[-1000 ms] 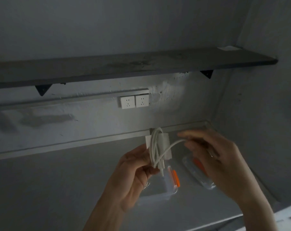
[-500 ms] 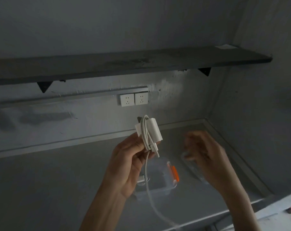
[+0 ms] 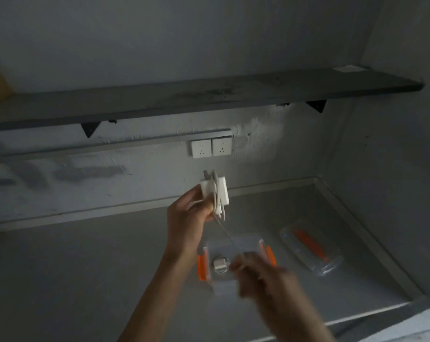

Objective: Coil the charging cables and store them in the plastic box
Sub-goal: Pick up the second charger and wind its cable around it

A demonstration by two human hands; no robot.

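My left hand holds up a white charger block with its white cable looped around it. A loose strand of that cable runs down and right to my right hand, which is blurred and pinches the strand over the box. The clear plastic box with orange clips sits open on the grey surface below, and a small white coiled charger lies inside it. The box's clear lid with an orange strip lies to the right.
A dark shelf runs across above the hands. Two white wall sockets sit on the back wall. A side wall closes the right; a raised ledge borders the grey surface at the front right.
My left hand stays raised with the wrapped charger. My right hand has dropped down and toward me over the box, drawing the loose cable strand taut.
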